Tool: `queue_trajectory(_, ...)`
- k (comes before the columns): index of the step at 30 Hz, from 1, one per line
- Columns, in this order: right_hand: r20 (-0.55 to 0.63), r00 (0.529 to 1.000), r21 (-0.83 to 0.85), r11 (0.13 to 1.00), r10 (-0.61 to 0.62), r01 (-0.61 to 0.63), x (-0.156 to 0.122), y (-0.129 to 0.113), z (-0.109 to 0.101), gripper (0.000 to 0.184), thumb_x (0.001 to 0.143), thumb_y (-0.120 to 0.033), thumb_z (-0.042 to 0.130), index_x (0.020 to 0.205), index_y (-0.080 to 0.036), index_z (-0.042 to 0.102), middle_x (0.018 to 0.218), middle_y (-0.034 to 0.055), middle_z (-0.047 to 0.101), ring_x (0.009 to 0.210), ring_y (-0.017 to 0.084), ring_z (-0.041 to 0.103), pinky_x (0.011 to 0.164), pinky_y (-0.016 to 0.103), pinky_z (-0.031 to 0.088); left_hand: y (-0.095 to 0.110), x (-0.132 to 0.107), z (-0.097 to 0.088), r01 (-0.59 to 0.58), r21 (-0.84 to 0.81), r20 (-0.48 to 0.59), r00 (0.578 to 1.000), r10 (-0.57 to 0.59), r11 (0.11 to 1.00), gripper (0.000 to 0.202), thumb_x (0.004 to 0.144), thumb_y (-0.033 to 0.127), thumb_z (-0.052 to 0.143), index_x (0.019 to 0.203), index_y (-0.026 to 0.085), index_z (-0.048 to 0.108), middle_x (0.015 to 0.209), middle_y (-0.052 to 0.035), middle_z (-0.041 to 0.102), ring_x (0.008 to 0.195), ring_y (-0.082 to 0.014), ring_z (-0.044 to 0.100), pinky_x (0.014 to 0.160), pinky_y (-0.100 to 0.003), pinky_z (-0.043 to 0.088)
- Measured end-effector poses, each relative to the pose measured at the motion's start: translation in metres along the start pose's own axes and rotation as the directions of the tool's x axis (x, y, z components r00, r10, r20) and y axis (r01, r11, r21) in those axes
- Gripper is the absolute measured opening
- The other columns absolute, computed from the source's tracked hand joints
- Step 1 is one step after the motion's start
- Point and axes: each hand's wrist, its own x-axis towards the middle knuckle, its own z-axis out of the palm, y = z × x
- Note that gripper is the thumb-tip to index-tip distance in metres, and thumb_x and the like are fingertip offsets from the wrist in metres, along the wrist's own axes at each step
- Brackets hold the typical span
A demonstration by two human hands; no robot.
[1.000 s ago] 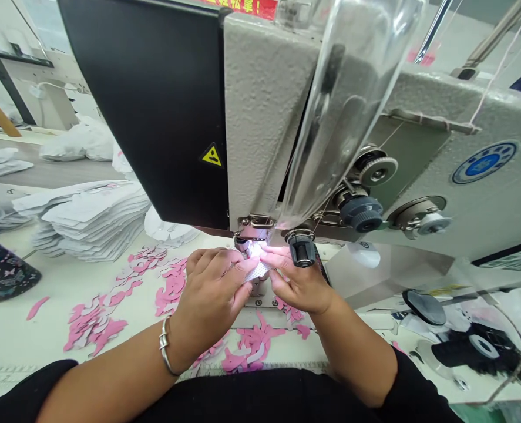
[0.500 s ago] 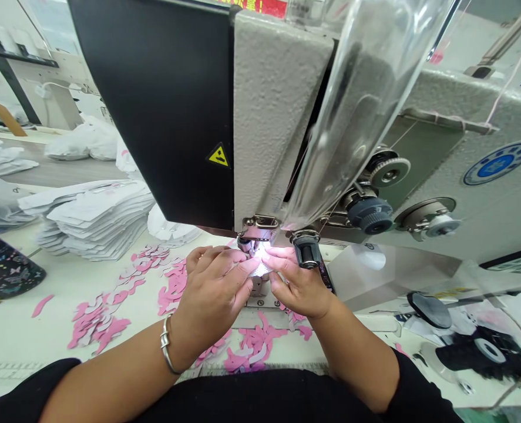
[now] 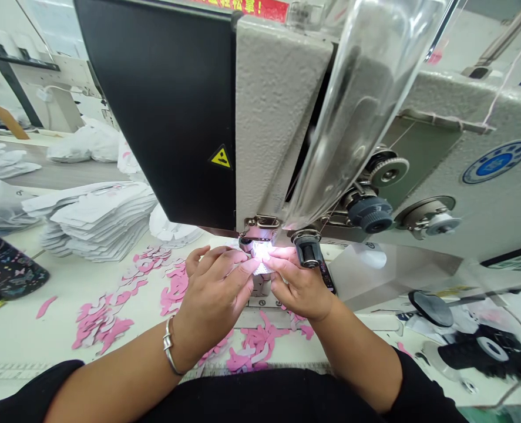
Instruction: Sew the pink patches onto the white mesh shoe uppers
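A small white piece of material (image 3: 264, 267) lies under the needle area of the sewing machine (image 3: 282, 123), brightly lit by the machine's lamp. From the left, my left hand (image 3: 220, 288) grips its edge with thumb and forefinger, the other fingers curled. On the opposite side my right hand (image 3: 302, 288) presses the same piece with thumb and fingertips close to the needle. Glare and my fingers hide most of the piece. Loose pink cut pieces (image 3: 260, 343) lie on the table just below my hands, with more beside my left hand.
Stacks of white cut pieces (image 3: 101, 220) stand at the left, behind a dark patterned object (image 3: 11, 264). To the right are a black thread cone (image 3: 471, 355) and a dark round-topped item (image 3: 431, 308). A clear guard (image 3: 357, 106) slants down the machine's front.
Both hands stay at the needle with the white piece, shifting only very slightly. The whole view has moved a little, so things on the left appear slightly farther right.
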Motion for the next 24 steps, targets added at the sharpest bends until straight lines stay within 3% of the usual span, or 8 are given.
queue_trajectory(6, -0.035, 0.999, -0.048, 0.999, -0.013, 0.012, 0.004, -0.01, -0.001, 0.023, 0.082, -0.014, 0.058, 0.099, -0.025, 0.068, 0.091, 0.0048, 0.067, 0.089, 0.023, 0.064, 0.081, 0.042, 0.052, -0.001, 0.0, 0.001, -0.004, -0.004, -0.016, 1.0, 0.004, 1.0, 0.025, 0.087, 0.013, 0.065, 0.108, 0.026, 0.066, 0.103, -0.0031, 0.069, 0.105, -0.0283, 0.06, 0.101, -0.053, 0.035)
queue_trajectory(10, -0.073, 0.997, -0.17, 0.985, -0.025, 0.013, 0.006, -0.024, -0.001, 0.023, 0.083, -0.011, 0.06, 0.102, -0.021, 0.067, 0.085, 0.0053, 0.069, 0.087, 0.024, 0.066, 0.082, 0.041, 0.052, -0.004, 0.001, 0.001, 0.009, -0.026, -0.027, 1.0, -0.009, 1.0, 0.021, 0.087, 0.014, 0.065, 0.105, 0.026, 0.067, 0.102, -0.0032, 0.069, 0.106, -0.0287, 0.06, 0.1, -0.053, 0.035)
queue_trajectory(16, 0.007, 1.0, -0.248, 0.968, -0.025, 0.026, 0.006, -0.037, -0.002, 0.02, 0.09, -0.015, 0.056, 0.107, -0.02, 0.064, 0.094, 0.007, 0.071, 0.085, 0.023, 0.066, 0.077, 0.039, 0.052, -0.007, -0.001, 0.003, -0.017, -0.034, -0.048, 0.999, 0.015, 0.999, 0.023, 0.084, 0.012, 0.066, 0.104, 0.024, 0.066, 0.102, -0.0057, 0.068, 0.1, -0.029, 0.06, 0.093, -0.05, 0.037)
queue_trajectory(24, 0.075, 0.997, -0.256, 0.967, 0.016, 0.003, 0.007, -0.037, -0.008, 0.023, 0.09, -0.02, 0.056, 0.111, -0.019, 0.064, 0.093, 0.0074, 0.069, 0.091, 0.024, 0.064, 0.087, 0.041, 0.051, -0.013, -0.001, 0.007, -0.058, -0.084, -0.04, 0.998, 0.055, 0.995, 0.025, 0.086, 0.012, 0.065, 0.109, 0.02, 0.065, 0.105, -0.0095, 0.064, 0.1, -0.0284, 0.058, 0.089, -0.046, 0.044)
